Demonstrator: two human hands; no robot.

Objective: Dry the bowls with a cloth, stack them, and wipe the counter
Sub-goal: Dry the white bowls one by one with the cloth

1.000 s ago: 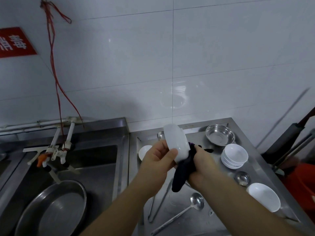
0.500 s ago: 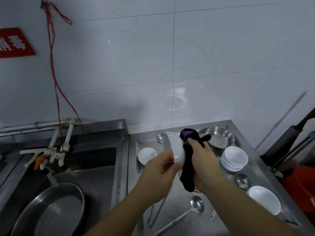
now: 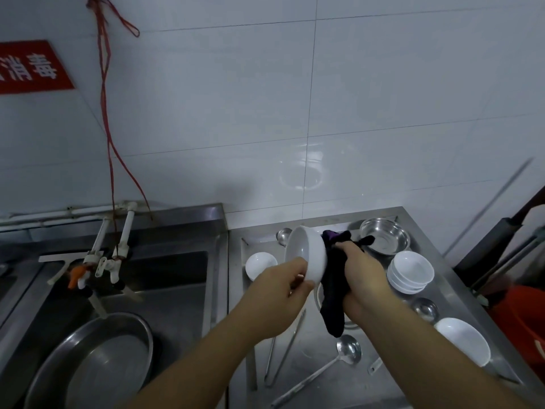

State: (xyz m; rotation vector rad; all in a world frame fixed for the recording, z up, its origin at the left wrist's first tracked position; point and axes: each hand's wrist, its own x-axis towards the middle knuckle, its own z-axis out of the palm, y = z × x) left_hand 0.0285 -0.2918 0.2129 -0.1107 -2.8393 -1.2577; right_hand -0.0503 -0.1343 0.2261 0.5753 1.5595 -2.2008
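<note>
Head view. Left hand grips the lower rim of a white ceramic bowl, fingers and thumb curled round it. The bowl is held up on edge above the stainless steel counter, its open side facing left. Right hand clutches a dark purple-black cloth, fingers curled round it, and presses it against the bowl's outer right side. The loose end of the cloth hangs down below the hand.

On the counter: a stack of white bowls just right of the right hand. A single large white bowl sits near the front right edge. A small white bowl stands upright left of the held bowl, behind the left hand. A round steel bowl sits at the back right, near the wall. A small steel cup lies between the stack and the large white bowl. A steel ladle lies in front, handle pointing to the lower left, with long steel tongs beside it.

Left of the counter is a steel sink with a wide round metal basin in it and white taps above. A red sign and a red cord hang on the white tiled wall.
</note>
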